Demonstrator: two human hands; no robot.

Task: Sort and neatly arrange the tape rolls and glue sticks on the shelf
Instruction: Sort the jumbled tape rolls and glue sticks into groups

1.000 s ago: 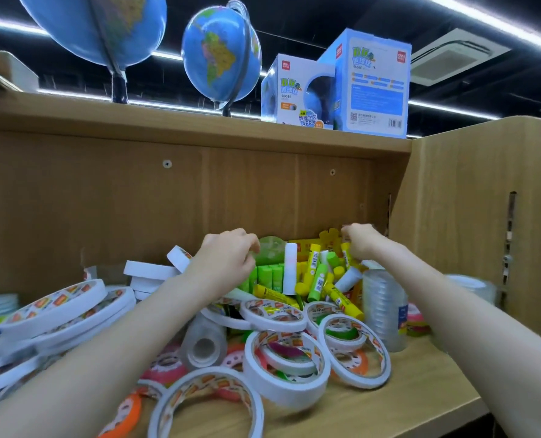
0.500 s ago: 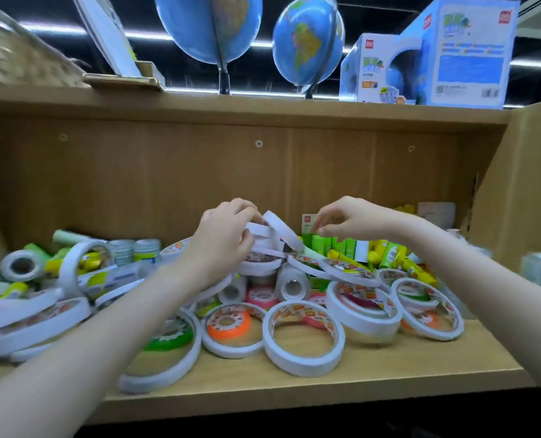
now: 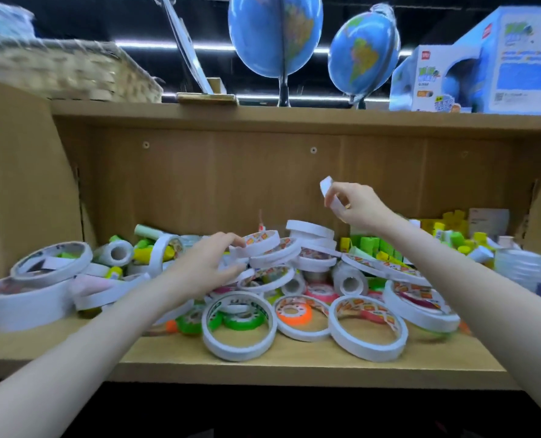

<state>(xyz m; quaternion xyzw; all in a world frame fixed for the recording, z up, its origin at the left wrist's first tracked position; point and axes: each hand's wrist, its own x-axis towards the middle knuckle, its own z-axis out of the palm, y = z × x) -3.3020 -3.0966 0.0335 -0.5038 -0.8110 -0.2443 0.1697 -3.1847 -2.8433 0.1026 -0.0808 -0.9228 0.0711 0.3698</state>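
Observation:
A jumbled heap of white tape rolls (image 3: pixel 304 257) covers the wooden shelf (image 3: pixel 294 361), with small orange (image 3: pixel 294 314) and green (image 3: pixel 244 322) rolls near the front. Yellow and green glue sticks (image 3: pixel 370 245) lie at the back right, and a few more (image 3: pixel 146 252) at the back left. My left hand (image 3: pixel 206 263) rests on the pile, fingers curled around the edge of a white tape roll (image 3: pixel 261 243). My right hand (image 3: pixel 354 203) is raised above the heap and pinches a thin white tape roll (image 3: pixel 327 189) edge-on.
Large white rolls (image 3: pixel 48 263) are stacked at the left. Clear tape rolls (image 3: pixel 522 265) stand at the right. The upper shelf carries two globes (image 3: pixel 275 33), boxed globes (image 3: pixel 484 64) and a woven basket (image 3: pixel 60 71). Wooden side panels close in both ends.
The view has swung left and down. My right hand has lifted a thin white roll up out of the pile. My left hand has shifted onto a roll on top of the heap.

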